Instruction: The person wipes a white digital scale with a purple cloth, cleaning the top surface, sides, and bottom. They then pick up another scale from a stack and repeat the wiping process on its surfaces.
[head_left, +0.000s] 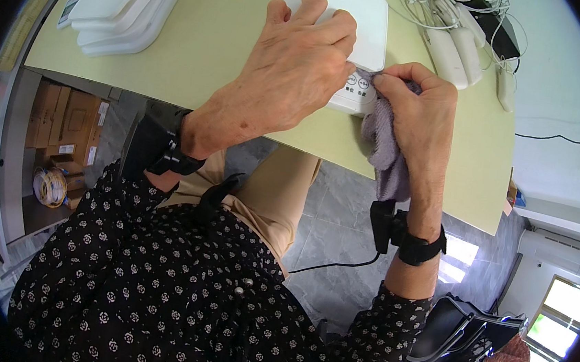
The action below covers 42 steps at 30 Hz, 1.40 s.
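A white kitchen scale (364, 39) with a square platform and a button panel (356, 90) lies on the pale green table. My left hand (296, 68) bends over the platform's left part, fingers curled onto it, its thumb by the platform's near edge. The tips of those fingers are hidden. At the platform's near right corner, my right hand (421, 99) pinches a grey-purple cloth (386, 144) between thumb and fingers. One bit of the cloth is tucked along the seam between platform and panel. The rest hangs down past the table edge.
Stacked white scales (129, 12) stand at the far left of the table (213, 29). White corded handsets (453, 54) with tangled cables lie at the far right. Cardboard boxes (68, 117) and a cable coil (50, 186) fill a shelf at left. Black chairs (446, 329) and another person (515, 356) show at lower right.
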Motion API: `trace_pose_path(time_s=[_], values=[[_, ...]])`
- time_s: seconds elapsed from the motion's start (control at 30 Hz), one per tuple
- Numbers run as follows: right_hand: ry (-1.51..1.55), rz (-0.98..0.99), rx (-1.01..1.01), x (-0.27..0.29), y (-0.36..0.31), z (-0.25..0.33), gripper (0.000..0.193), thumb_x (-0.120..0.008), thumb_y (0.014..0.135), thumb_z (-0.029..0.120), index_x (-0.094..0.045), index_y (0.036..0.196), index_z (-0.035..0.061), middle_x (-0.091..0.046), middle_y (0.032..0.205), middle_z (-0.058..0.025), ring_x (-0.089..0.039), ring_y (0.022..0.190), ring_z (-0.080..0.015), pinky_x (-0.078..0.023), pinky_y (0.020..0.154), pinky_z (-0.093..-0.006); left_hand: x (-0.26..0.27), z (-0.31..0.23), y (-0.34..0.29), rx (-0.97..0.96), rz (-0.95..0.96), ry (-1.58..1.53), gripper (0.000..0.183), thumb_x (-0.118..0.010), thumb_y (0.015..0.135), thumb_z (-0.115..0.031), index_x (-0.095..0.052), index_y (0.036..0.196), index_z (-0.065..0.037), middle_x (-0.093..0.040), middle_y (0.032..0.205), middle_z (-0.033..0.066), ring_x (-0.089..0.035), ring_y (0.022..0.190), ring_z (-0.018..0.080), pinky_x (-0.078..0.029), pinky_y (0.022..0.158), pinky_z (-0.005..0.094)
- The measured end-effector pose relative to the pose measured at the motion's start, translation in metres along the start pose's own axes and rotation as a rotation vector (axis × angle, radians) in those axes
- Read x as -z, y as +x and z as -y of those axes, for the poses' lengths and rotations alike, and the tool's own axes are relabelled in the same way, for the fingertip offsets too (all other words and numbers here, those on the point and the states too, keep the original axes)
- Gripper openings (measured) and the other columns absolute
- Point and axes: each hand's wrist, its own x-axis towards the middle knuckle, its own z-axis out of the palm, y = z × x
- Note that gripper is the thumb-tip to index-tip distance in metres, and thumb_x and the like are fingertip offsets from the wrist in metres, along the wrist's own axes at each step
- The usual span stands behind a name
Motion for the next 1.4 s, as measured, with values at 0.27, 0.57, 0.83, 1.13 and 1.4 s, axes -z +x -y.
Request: trace_pose_path(time_s=[0.27, 0.57, 0.83, 1.13, 1.4], values=[[0.033, 0.087, 0.025, 0.001, 0.018, -0.007, 0.019, -0.069, 0.083, 0.008, -0.073, 0.089, -0.0089, -0.069, 0.068, -0.0119, -0.059, 0.061, -0.0139, -0.050, 0.062, -0.0309, -0.005, 0.005, 0.000, -0.005, -0.028, 0.024, 0.022, -0.071, 0.092, -0.021, -0.065, 0.106, -0.005, -0.053, 0.104, 0.0010, -0.047, 0.103, 0.0254, -0.036, 0.087, 0.0431], [0.016, 0.092, 0.102, 0.000, 0.040, -0.020, 0.019, -0.072, 0.083, 0.010, -0.073, 0.087, -0.0076, -0.069, 0.068, -0.0129, -0.060, 0.062, -0.0166, -0.051, 0.063, -0.0325, -0.002, 0.007, -0.001, 0.007, 0.001, 0.021, 0.022, -0.070, 0.093, -0.021, -0.064, 0.106, -0.005, -0.055, 0.104, 0.0011, -0.047, 0.101, 0.0253, -0.036, 0.086, 0.0426], [0.041, 0.088, 0.136, -0.007, 0.056, -0.024, 0.016, -0.074, 0.082, 0.009, -0.074, 0.087, -0.0059, -0.069, 0.068, -0.0135, -0.061, 0.062, -0.0175, -0.052, 0.063, -0.0332, 0.007, 0.010, -0.004, -0.006, 0.024, -0.035, 0.024, -0.069, 0.092, -0.017, -0.063, 0.110, -0.002, -0.054, 0.107, 0.0029, -0.047, 0.102, 0.0262, -0.036, 0.086, 0.0420], [0.013, 0.028, 0.153, -0.014, 0.059, -0.018, 0.015, -0.075, 0.080, 0.009, -0.075, 0.087, -0.0040, -0.070, 0.071, -0.0167, -0.065, 0.063, -0.0223, -0.053, 0.066, -0.0363, 0.020, 0.013, -0.012, -0.040, 0.025, -0.112, 0.023, -0.071, 0.090, -0.019, -0.067, 0.105, -0.001, -0.055, 0.110, 0.0024, -0.047, 0.105, 0.0258, -0.035, 0.087, 0.0420], [0.001, 0.002, 0.261, -0.021, 0.077, -0.023, 0.014, -0.074, 0.081, 0.008, -0.077, 0.090, -0.0021, -0.072, 0.075, -0.0179, -0.067, 0.065, -0.0251, -0.054, 0.068, -0.0362, 0.020, 0.013, -0.016, -0.045, 0.013, -0.101, 0.027, -0.073, 0.089, -0.020, -0.067, 0.108, -0.001, -0.054, 0.114, 0.0018, -0.047, 0.108, 0.0251, -0.035, 0.089, 0.0419]])
